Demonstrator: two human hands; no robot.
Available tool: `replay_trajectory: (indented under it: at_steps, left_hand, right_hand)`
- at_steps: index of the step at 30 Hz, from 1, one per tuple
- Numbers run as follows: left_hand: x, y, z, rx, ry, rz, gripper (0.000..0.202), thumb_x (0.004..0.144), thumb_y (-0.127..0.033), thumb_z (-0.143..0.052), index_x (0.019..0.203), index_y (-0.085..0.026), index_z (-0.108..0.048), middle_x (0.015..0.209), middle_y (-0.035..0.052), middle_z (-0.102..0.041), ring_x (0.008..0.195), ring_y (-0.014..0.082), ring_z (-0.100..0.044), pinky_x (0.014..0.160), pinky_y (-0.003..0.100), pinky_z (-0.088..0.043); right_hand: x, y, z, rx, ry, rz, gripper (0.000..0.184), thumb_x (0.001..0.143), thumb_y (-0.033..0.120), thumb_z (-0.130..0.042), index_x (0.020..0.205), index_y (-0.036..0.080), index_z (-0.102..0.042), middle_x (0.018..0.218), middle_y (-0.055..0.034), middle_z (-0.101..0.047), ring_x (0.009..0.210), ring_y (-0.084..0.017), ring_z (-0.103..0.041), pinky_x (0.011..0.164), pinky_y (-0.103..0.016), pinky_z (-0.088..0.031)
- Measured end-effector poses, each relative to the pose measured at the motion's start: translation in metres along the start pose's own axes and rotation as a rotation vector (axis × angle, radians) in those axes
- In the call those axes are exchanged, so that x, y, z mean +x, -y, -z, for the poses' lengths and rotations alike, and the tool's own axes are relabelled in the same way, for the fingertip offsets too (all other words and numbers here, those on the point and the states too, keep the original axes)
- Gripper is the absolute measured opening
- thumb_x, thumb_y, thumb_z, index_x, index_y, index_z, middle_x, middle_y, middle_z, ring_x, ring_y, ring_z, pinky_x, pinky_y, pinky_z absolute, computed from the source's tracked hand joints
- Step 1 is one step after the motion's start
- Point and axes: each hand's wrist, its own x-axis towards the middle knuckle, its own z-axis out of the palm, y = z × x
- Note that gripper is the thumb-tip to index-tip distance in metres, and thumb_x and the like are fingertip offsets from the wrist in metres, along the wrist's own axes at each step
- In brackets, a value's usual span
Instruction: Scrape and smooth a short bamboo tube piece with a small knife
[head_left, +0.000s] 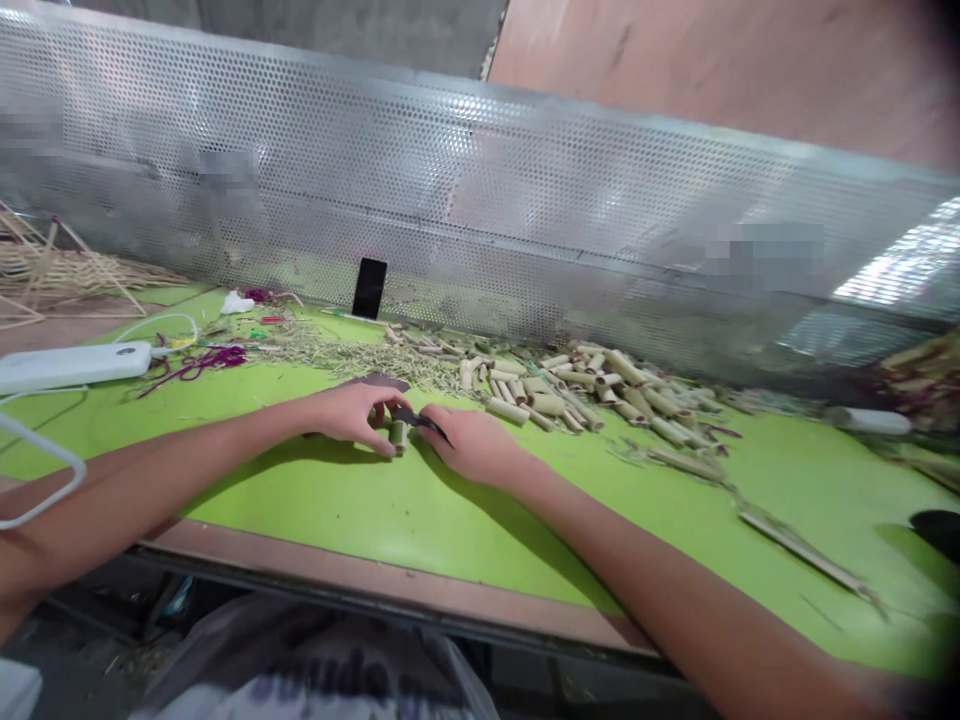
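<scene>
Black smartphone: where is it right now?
In the head view, the black smartphone stands left of centre at the back of the green tabletop, close to the perforated metal panel, beyond the left hand.

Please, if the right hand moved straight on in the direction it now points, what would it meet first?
Beyond the dark tool it holds, the right hand would probably meet the left hand, near the short tube; depth is unclear.

Tube (400, 437) between left hand (346, 412) and right hand (474, 441), tube pile (549, 404) beyond, rightward, on the worktop (352, 510), panel (382, 170) right behind it!
</scene>
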Motion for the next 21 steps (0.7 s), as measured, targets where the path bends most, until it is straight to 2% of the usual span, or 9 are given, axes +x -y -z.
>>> replay_trajectory:
  at_steps: [3,8,13,21]
  left_hand:
    - [0.0,-0.003,-0.003,0.011,-0.037,0.015,0.076,0.069,-0.057,-0.082,0.132,-0.023,-0.06,0.1,0.0047,-0.069,0.085,0.0215,-0.064,0.072,0.03,-0.047]
    - [-0.001,-0.003,-0.009,-0.012,-0.104,-0.023,0.065,0.069,-0.052,-0.084,0.121,-0.019,-0.063,0.096,0.0043,-0.07,0.083,0.0206,-0.064,0.073,0.03,-0.047]
    - [0.0,0.002,-0.011,-0.015,-0.118,-0.067,0.063,0.07,-0.052,-0.083,0.119,-0.018,-0.062,0.093,0.0032,-0.068,0.081,0.0196,-0.063,0.072,0.029,-0.047]
    - [0.0,0.003,-0.01,0.01,-0.118,-0.131,0.058,0.073,-0.053,-0.081,0.117,-0.019,-0.063,0.093,0.0027,-0.067,0.08,0.0186,-0.062,0.073,0.028,-0.046]
  right_hand:
    - [0.001,-0.002,-0.002,0.003,0.0,0.004,0.029,0.107,0.036,-0.037,0.11,0.018,-0.06,0.092,-0.0082,-0.073,0.075,-0.021,-0.063,0.057,-0.029,-0.028]
    - [0.002,-0.001,-0.003,-0.002,0.001,0.005,0.029,0.107,0.037,-0.039,0.107,0.018,-0.061,0.09,-0.0079,-0.072,0.075,-0.021,-0.063,0.058,-0.029,-0.028]
    - [0.002,-0.001,-0.004,0.018,-0.017,0.034,0.029,0.106,0.036,-0.039,0.109,0.018,-0.062,0.095,-0.0089,-0.073,0.078,-0.021,-0.063,0.062,-0.03,-0.032]
    - [0.003,-0.011,-0.005,0.092,0.006,0.064,0.028,0.106,0.038,-0.041,0.107,0.019,-0.062,0.091,-0.0085,-0.072,0.074,-0.02,-0.062,0.06,-0.028,-0.033]
